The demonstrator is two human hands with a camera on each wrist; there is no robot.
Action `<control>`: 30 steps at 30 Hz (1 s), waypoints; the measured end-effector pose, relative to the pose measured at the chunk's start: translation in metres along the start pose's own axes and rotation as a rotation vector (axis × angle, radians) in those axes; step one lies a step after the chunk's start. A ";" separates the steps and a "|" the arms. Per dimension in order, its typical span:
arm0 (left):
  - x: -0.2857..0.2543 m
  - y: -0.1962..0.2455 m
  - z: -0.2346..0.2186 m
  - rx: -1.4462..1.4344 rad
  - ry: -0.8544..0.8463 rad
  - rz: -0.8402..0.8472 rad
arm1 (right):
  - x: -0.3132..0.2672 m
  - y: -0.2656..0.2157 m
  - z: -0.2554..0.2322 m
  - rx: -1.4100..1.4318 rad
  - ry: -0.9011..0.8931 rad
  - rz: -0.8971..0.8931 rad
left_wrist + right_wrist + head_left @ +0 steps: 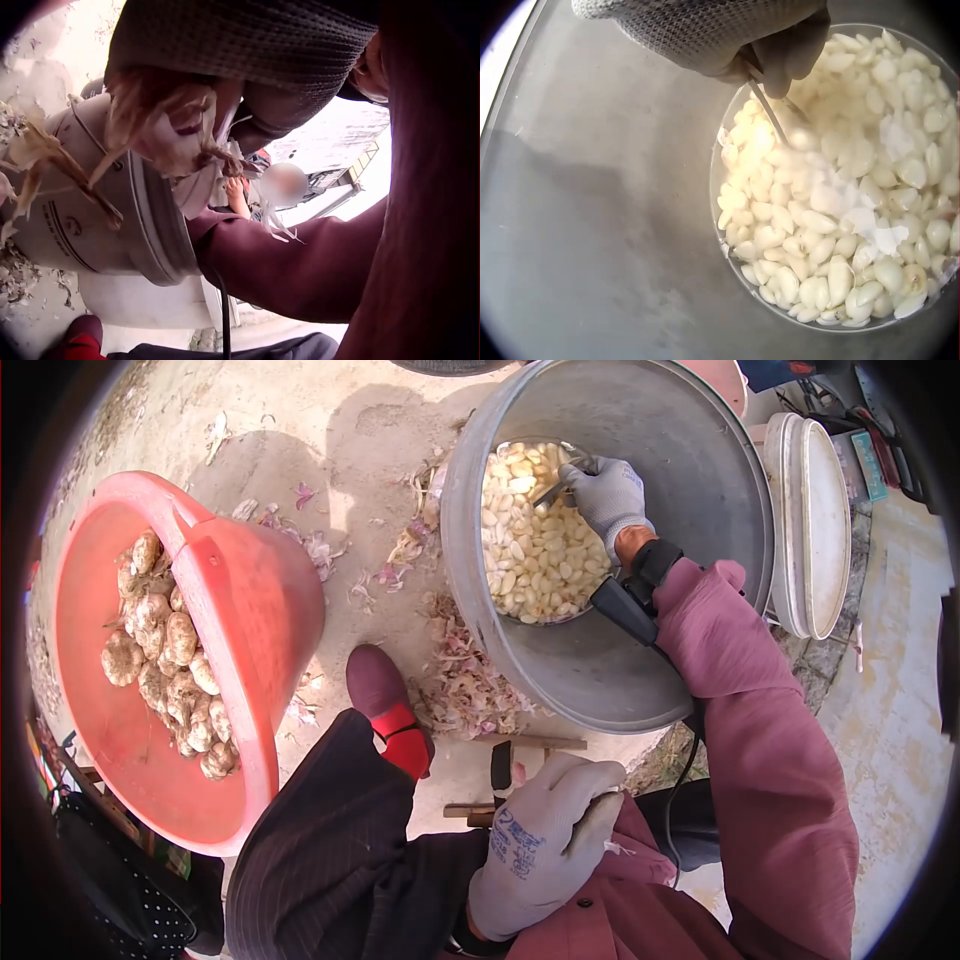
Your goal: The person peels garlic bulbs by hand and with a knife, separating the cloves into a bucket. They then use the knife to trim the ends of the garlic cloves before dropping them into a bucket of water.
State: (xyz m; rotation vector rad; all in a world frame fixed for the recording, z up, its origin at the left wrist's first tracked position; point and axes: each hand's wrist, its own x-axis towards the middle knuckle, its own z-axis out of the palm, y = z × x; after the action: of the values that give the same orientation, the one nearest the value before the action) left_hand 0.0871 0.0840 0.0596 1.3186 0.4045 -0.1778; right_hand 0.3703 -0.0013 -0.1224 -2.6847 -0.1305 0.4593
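My left hand [545,840], in a pale work glove, is curled near my lap. In the left wrist view its fingers grip a garlic bulb [169,139] with loose papery skin and dry roots; the palm hides part of it. My right hand [608,498], gloved too, reaches into the big grey bucket [690,470]. It pinches a thin metal tool [766,112] whose two narrow prongs point down into the peeled garlic cloves [840,281]. The cloves lie under water at the bucket's bottom. I cannot tell the tool's exact kind.
A pink tub [240,595] of unpeeled garlic bulbs [165,630] stands tilted at left. Garlic skins [465,680] litter the ground between tub and bucket. A white lidded pail [825,525] stands right of the bucket. My shoe [375,678] is between them.
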 end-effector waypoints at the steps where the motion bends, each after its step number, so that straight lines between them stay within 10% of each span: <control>1: 0.000 0.000 0.000 0.001 0.004 0.011 | -0.003 -0.002 -0.001 -0.022 -0.017 0.025; 10: -0.004 0.000 0.003 -0.014 0.000 -0.063 | -0.020 -0.018 -0.044 0.128 -0.127 -0.007; 20: -0.004 0.004 0.004 0.076 -0.004 -0.029 | -0.090 -0.021 -0.221 0.686 -0.052 -0.067; 28: -0.002 0.002 0.008 0.104 -0.011 -0.039 | -0.109 0.093 -0.348 0.196 0.502 -0.291; 30: 0.000 0.006 0.009 0.100 -0.011 -0.050 | -0.099 0.110 -0.353 0.195 0.620 0.038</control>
State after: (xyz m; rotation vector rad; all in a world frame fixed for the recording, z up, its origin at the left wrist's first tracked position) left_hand 0.0907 0.0767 0.0666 1.4059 0.4240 -0.2500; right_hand 0.3979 -0.2518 0.1655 -2.5085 0.1385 -0.3429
